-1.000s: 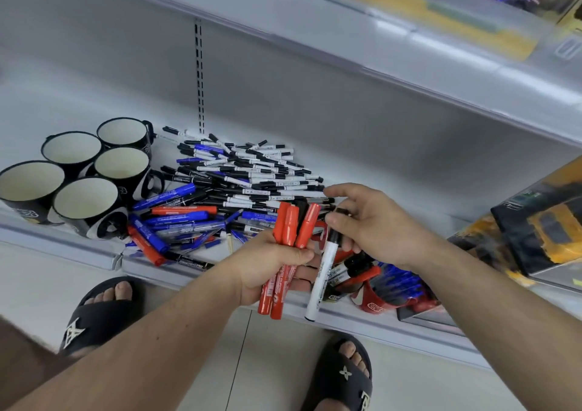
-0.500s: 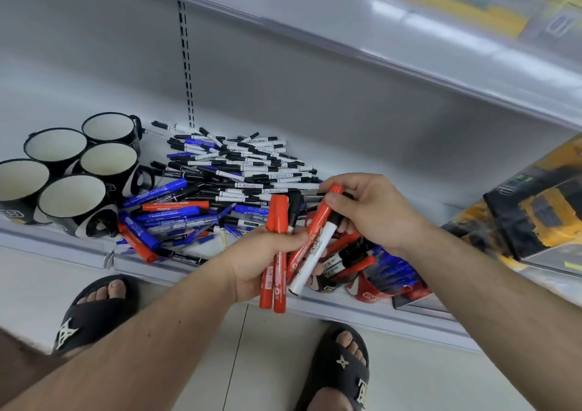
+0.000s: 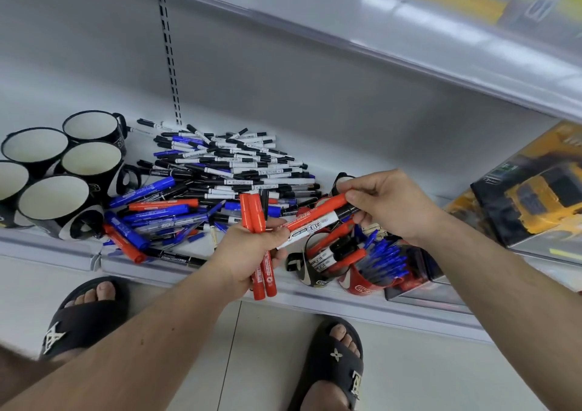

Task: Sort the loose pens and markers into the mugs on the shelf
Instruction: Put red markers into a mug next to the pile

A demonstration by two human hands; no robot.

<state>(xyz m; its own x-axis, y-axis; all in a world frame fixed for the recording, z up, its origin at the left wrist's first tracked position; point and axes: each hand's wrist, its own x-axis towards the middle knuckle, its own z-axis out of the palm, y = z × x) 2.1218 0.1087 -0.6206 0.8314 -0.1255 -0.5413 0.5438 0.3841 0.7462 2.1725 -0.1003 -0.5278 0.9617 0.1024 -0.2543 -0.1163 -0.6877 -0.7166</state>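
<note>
right now the left hand (image 3: 252,253) is gripping a bunch of red markers (image 3: 256,221) upright above the shelf (image 3: 362,303) edge. the right hand (image 3: 387,206) is pinching a red marker (image 3: 318,214) and a white marker with a black cap (image 3: 321,223), both lying across toward the left hand. loose pens and markers (image 3: 220,174) are lying piled on the shelf, beside five empty black mugs (image 3: 53,196) at the left. two mugs (image 3: 362,266) under the hands are holding markers and blue pens.

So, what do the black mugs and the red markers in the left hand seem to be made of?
Black mugs: probably glazed ceramic or enamel; glossy black outside, smooth cream inside, thick rims.
Red markers gripped by the left hand: likely plastic; smooth, slightly shiny barrels with printed labels.
</note>
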